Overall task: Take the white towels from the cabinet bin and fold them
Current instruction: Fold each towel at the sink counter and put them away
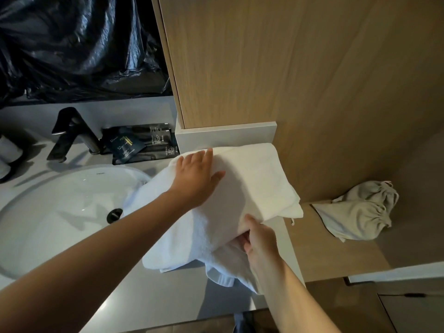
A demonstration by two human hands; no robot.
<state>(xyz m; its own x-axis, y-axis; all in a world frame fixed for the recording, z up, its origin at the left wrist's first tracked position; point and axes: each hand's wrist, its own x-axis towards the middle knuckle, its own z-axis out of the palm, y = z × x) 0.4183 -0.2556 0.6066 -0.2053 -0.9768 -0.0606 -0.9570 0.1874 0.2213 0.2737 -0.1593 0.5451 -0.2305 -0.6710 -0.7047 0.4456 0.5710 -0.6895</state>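
Observation:
A thick white towel [254,186] lies folded on the grey counter [149,301], its left part hanging over the sink rim. My left hand [195,175] lies flat on top of it with straight fingers, pressing down near its far left corner. My right hand [258,236] grips the towel's near edge, thumb on top and fingers tucked under the fold. A second layer of white towel [230,270] spills out below, over the counter's front edge.
A white sink [60,212] with a black drain and a black faucet [72,131] sits to the left. Dark amenity packets [141,143] lie behind the towel. A wooden cabinet wall [288,68] rises behind. A grey drawstring bag [358,210] rests on the lower wooden shelf at right.

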